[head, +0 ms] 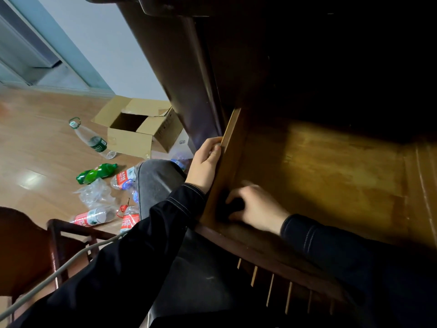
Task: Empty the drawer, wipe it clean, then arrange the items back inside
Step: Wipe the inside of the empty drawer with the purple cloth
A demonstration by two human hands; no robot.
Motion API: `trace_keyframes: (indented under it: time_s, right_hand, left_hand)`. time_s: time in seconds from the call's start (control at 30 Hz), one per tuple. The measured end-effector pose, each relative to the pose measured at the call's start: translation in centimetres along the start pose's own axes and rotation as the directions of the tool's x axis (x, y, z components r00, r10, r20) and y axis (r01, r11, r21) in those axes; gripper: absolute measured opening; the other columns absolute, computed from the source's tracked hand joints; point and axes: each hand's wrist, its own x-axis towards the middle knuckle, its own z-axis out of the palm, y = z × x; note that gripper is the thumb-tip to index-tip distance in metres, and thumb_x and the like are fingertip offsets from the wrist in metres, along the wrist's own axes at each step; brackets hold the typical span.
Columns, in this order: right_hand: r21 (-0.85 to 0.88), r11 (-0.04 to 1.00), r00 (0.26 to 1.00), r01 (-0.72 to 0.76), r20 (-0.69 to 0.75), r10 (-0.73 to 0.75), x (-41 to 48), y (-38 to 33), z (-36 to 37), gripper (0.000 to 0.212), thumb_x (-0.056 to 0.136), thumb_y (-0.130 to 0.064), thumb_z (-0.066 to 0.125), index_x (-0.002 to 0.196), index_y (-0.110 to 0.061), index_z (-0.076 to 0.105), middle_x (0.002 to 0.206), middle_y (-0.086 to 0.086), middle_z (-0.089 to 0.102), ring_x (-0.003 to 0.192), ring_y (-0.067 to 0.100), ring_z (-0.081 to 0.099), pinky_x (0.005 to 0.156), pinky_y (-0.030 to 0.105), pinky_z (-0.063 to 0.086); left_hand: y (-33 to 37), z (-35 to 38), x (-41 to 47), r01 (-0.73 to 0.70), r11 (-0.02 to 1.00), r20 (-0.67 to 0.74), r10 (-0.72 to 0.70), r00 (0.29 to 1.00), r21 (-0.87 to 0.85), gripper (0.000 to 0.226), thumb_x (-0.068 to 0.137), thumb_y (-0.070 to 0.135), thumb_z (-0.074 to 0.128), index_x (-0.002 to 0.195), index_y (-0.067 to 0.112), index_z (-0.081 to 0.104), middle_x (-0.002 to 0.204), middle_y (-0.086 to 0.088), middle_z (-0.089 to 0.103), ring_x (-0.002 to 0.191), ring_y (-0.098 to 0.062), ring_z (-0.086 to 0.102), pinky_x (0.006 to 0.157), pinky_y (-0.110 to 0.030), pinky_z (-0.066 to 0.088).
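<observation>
Drawer (pixel 331 176) looks empty. Left hand (pixel 205 162) grips its side wall mid-frame, right hand (pixel 257 207) curls round a dark wad (pixel 233 207), probably cloth. Brace it; scrub corners.

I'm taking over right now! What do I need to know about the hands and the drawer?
Left hand: grips the left wall of the drawer.
Right hand: in the drawer's near left corner, on a dark thing; too blurred to tell what it is or whether the hand grips it.
Drawer: open, floor otherwise looks bare.
Done: emptying, except perhaps the dark thing.
Left: wiping, unless that thing is a cloth already at work; then putting the items back.
</observation>
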Motion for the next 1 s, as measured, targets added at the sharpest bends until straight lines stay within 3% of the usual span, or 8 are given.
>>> trace_keyframes:
  time_s: [0.1, 0.2, 0.4, 0.6, 0.73, 0.8, 0.9, 1.0]
  right_hand:
    - [-0.022, 1.000, 1.000, 0.005, 0.007, -0.005, -0.4, -0.6, 1.4, 0.033, 0.084, -0.017, 0.076, 0.114, -0.027, 0.069, 0.148, 0.012, 0.049, 0.138, 0.030, 0.045, 0.108, 0.039, 0.042]
    - [0.035, 0.999, 0.998, 0.018, 0.067, -0.020, -0.9, -1.0, 1.7, 0.030, 0.083, -0.014, 0.077, 0.112, -0.020, 0.072, 0.136, 0.009, 0.058, 0.136, 0.027, 0.044, 0.108, 0.036, 0.038]
    - [0.351, 0.926, 0.990, 0.141, -0.071, -0.124, -1.3, -1.9, -0.3, 0.021, 0.074, -0.020, 0.085, 0.092, -0.022, 0.076, 0.105, -0.002, 0.063, 0.095, 0.013, 0.062, 0.086, 0.031, 0.053]
    - [0.228, 0.972, 0.999, 0.046, 0.000, -0.047, -1.1, -2.5, 0.5, 0.020, 0.074, -0.013, 0.082, 0.089, -0.012, 0.069, 0.100, 0.004, 0.066, 0.091, 0.021, 0.062, 0.083, 0.042, 0.052]
    - [0.428, 0.893, 0.990, 0.136, -0.085, -0.110, -1.4, -2.8, -0.9, 0.023, 0.069, -0.026, 0.088, 0.079, -0.029, 0.068, 0.094, -0.007, 0.064, 0.084, 0.010, 0.063, 0.077, 0.032, 0.056]
    - [0.476, 0.875, 0.996, 0.087, -0.050, -0.072, -1.6, -2.8, -0.6, 0.023, 0.071, -0.023, 0.088, 0.083, -0.024, 0.068, 0.092, -0.004, 0.069, 0.086, 0.012, 0.067, 0.079, 0.036, 0.058]
    - [0.361, 0.932, 1.000, -0.023, -0.009, 0.028, -1.3, -2.9, 0.2, 0.022, 0.077, -0.015, 0.083, 0.091, -0.013, 0.066, 0.094, 0.002, 0.071, 0.088, 0.020, 0.067, 0.082, 0.047, 0.056]
    - [0.465, 0.883, 0.997, 0.065, -0.064, -0.040, -1.4, -3.1, -0.5, 0.022, 0.074, -0.017, 0.086, 0.086, -0.020, 0.067, 0.086, -0.005, 0.071, 0.082, 0.012, 0.068, 0.075, 0.037, 0.059]
  left_hand:
    - [0.1, 0.0, 0.1, 0.005, 1.000, 0.002, -0.005, 1.000, 0.007, 0.022, 0.106, 0.015, 0.043, 0.117, 0.018, 0.062, 0.094, 0.007, 0.064, 0.080, 0.007, 0.056, 0.076, -0.011, 0.045]
    - [0.1, 0.0, 0.0, 0.013, 1.000, -0.003, -0.013, 1.000, 0.017, 0.023, 0.106, 0.016, 0.043, 0.117, 0.020, 0.063, 0.096, 0.008, 0.065, 0.083, 0.005, 0.057, 0.079, -0.014, 0.045]
    - [0.1, 0.0, -0.1, 0.007, 1.000, 0.006, -0.007, 1.000, 0.012, 0.024, 0.107, 0.017, 0.043, 0.120, 0.017, 0.063, 0.100, 0.006, 0.066, 0.090, 0.001, 0.058, 0.084, -0.018, 0.046]
    - [0.5, 0.0, -0.3, 0.018, 1.000, 0.003, -0.018, 1.000, 0.014, 0.022, 0.107, 0.016, 0.043, 0.119, 0.018, 0.062, 0.100, 0.009, 0.065, 0.086, 0.007, 0.057, 0.082, -0.014, 0.045]
    - [0.6, -0.1, -0.3, 0.023, 1.000, 0.008, -0.023, 1.000, 0.017, 0.024, 0.107, 0.017, 0.043, 0.121, 0.017, 0.062, 0.101, 0.008, 0.065, 0.087, 0.009, 0.057, 0.081, -0.011, 0.045]
    - [0.7, -0.2, -0.3, 0.021, 0.999, 0.003, -0.021, 1.000, 0.035, 0.024, 0.106, 0.016, 0.043, 0.120, 0.016, 0.062, 0.102, 0.007, 0.065, 0.085, 0.012, 0.057, 0.079, -0.008, 0.044]
    - [1.0, -0.1, -0.5, 0.023, 0.998, 0.004, -0.023, 1.000, 0.052, 0.023, 0.107, 0.015, 0.042, 0.119, 0.016, 0.062, 0.101, 0.007, 0.065, 0.083, 0.014, 0.056, 0.078, -0.007, 0.044]
    - [1.2, -0.1, -0.7, 0.014, 0.995, 0.013, -0.015, 1.000, 0.102, 0.025, 0.108, 0.019, 0.040, 0.123, 0.016, 0.060, 0.103, 0.007, 0.064, 0.087, 0.011, 0.056, 0.082, -0.011, 0.044]
